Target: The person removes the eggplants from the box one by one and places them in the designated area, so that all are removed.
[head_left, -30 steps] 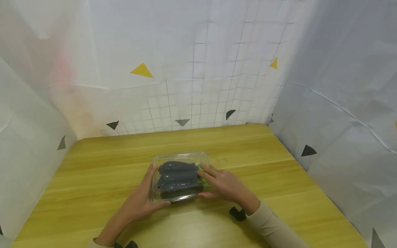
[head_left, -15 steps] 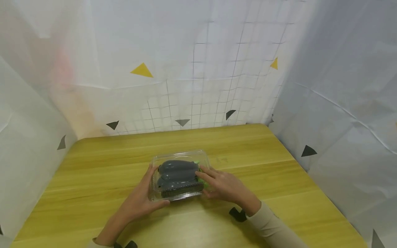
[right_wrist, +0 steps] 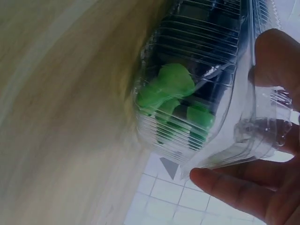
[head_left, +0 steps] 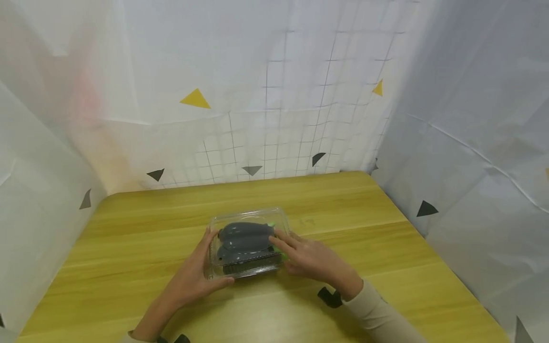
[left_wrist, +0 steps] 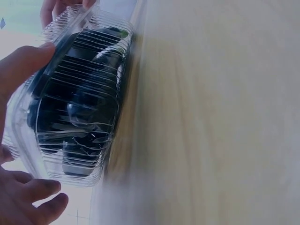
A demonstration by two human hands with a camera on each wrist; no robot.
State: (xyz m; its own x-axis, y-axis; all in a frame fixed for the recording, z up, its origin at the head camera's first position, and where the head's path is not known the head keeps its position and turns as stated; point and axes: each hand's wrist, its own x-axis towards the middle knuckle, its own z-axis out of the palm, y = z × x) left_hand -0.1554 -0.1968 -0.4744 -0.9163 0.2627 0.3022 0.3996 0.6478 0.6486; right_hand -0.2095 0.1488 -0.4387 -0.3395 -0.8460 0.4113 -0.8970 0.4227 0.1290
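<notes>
No legible writing, labels or numbers (in any view).

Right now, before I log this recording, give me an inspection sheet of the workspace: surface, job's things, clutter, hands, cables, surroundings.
Surface: wooden table, light brown with visible grain.
Job's things: clear container between the hands; dark, smooth, elongated items inside, with green ends. Whether the lid is latched cannot be told.
Clutter: nothing seen.
Left hand: grips the container's left end.
Right hand: fingers extended, touching its right end.
Cables: nothing seen.
Surroundings: white sheeting at back and sides, with grid lines and yellow and dark shapes.
</notes>
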